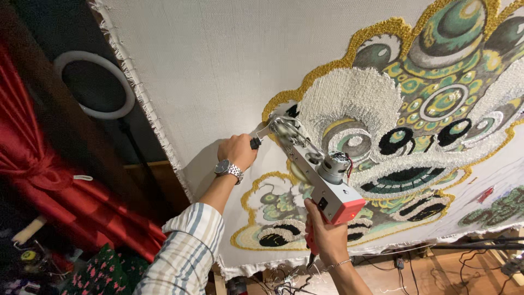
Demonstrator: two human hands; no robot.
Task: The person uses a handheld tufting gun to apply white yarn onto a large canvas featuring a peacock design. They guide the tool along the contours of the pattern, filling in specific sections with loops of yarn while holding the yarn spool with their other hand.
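Gripping a tufting gun (319, 175), left hand (236, 151) on front handle, right hand (325, 235) on rear grip, against lion-patterned cloth (218, 71).

Tufted lion-head design (415, 109) runs off the top and right edges. Tufting gun (319, 175) needle tip hidden against the cloth (contact undeterminable). Right hand (326, 236) conceals the grip.

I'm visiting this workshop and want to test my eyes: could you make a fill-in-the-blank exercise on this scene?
1. Both hands hold a tufting gun against a stretched ____.
2. The left hand wears a ____ on its wrist.
3. The right hand holds the gun's ____ rear end.
4. Behind the ring light hangs a ____ curtain.

Missing words: cloth; watch; red; red
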